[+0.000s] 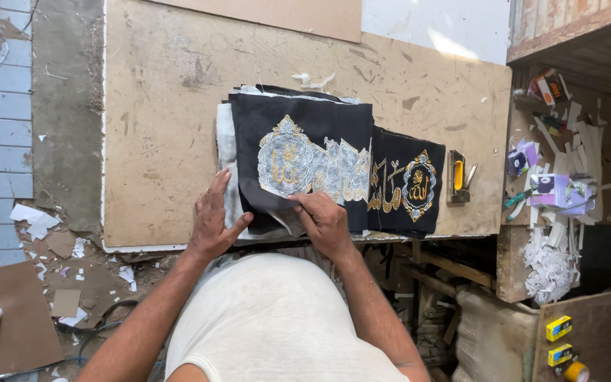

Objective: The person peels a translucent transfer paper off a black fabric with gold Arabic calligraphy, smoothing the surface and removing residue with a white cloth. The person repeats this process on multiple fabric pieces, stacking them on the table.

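Head view: black embroidered cloth stacked mid-surface. Left hand flat, fingers spread, pressing the stack's near-left edge. Right hand pinched on the top cloth's near edge. Could snag gold stitching or drag the stack toward the surface's edge.
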